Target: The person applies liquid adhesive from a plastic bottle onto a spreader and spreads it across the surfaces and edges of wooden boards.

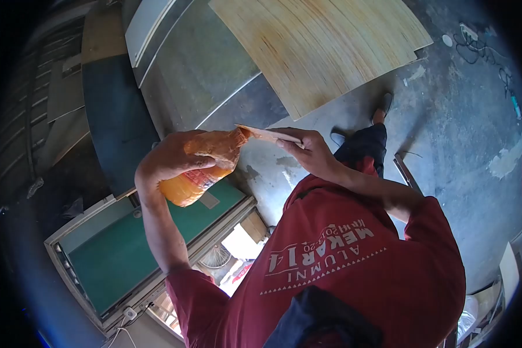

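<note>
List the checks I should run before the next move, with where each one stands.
1. Bag held: ok, the left hand grips it.
2. Stick held: ok, it is pinched between the thumb and fingers of the right hand.
3. Stick's far end at the bag's upper end: ok, they meet there.
4. Amount of material on the stick: cannot tell, too small to judge.
5. One hand free: not ok, both are occupied.
6. Wood panel untouched by either hand: ok, both are apart from it.
</note>
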### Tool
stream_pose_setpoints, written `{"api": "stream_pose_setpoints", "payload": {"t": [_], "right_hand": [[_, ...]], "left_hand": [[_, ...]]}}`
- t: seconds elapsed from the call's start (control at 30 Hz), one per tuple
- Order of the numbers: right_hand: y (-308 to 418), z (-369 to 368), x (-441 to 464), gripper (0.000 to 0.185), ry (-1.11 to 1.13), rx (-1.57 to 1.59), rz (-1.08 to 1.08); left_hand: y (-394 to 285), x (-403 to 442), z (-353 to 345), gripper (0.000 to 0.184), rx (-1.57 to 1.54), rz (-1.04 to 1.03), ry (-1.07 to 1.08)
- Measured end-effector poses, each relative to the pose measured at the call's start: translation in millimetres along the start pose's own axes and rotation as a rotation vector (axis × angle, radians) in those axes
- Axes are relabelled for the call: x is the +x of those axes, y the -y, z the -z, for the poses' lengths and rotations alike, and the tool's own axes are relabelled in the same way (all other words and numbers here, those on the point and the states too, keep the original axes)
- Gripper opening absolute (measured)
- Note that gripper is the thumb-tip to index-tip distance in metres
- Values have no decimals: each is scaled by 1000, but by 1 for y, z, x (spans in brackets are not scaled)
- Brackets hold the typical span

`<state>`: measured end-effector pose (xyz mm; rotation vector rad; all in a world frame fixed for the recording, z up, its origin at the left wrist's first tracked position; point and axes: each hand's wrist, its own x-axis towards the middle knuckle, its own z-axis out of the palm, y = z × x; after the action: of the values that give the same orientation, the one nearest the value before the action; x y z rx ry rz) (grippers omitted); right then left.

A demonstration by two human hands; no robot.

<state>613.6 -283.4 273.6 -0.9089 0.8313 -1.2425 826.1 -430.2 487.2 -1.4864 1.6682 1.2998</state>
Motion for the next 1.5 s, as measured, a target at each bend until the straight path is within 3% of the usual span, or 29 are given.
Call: {"api": "stream_pose_setpoints", "payload": {"t": [0.03, 0.07, 0.13, 0.23, 0.33, 0.4, 0.43, 0.47, 0.57, 0.63, 0.7, 0.77, 0.8, 0.83, 0.9, 1.07, 1.13, 1.3, 1.37, 1.43, 1.5], "right_hand": [[4, -2, 1, 30, -30, -40, 157], [8, 1, 5, 30, -24, -51, 166], [17, 11, 8, 42, -42, -325, 346], [34, 28, 4, 45, 21, -497, 432], [49, 47, -9, 38, 115, -544, 250], [69, 69, -11, 26, -97, -433, 118], [83, 86, -8, 26, -196, -520, -5], [101, 100, -1, 26, -268, -691, 10], [92, 152, 13, 34, -224, -1406, 350], [59, 167, 5, 39, -110, -1596, 413], [42, 170, -11, 44, 15, -1776, 479], [40, 156, -31, 46, 155, -1756, 372], [47, 155, -28, 43, 67, -1778, 444], [50, 155, -22, 43, 82, -1785, 437], [53, 161, 3, 41, -117, -1795, 378], [38, 145, -17, 44, 10, -1810, 380], [39, 135, -34, 44, 145, -1721, 147], [57, 165, -23, 42, -10, -1652, 307], [71, 175, -2, 39, -263, -1857, 291], [51, 199, -11, 37, -229, -1890, 354], [53, 182, -25, 40, -10, -1861, 409]], "left_hand": [[7, 0, -5, 53, -39, -80, -57], [14, 1, -11, 53, -82, -161, -116], [24, 7, -33, 54, -202, -265, -207], [50, 24, -69, 53, -383, -436, -336], [63, 38, -112, 52, -825, -461, -632], [83, 46, -139, 54, -928, -505, -726], [92, 49, -153, 57, -998, -524, -820], [101, 52, -166, 60, -1070, -549, -850], [148, 76, -211, 61, -1175, -516, -1013], [164, 84, -237, 62, -1248, -530, -1031], [190, 98, -272, 63, -1394, -438, -1154], [210, 109, -306, 67, -1435, -349, -1241], [212, 112, -318, 68, -1447, -334, -1276], [215, 114, -332, 69, -1453, -313, -1307], [229, 125, -360, 71, -1462, -283, -1298], [267, 162, -428, 81, -1509, -106, -1281], [274, 174, -457, 81, -1515, -34, -1281], [284, 192, -525, 81, -1560, 212, -1226], [285, 197, -550, 80, -1566, 217, -1222], [297, 206, -577, 78, -1277, 313, -1186], [303, 214, -595, 75, -1282, 332, -1220]]}}
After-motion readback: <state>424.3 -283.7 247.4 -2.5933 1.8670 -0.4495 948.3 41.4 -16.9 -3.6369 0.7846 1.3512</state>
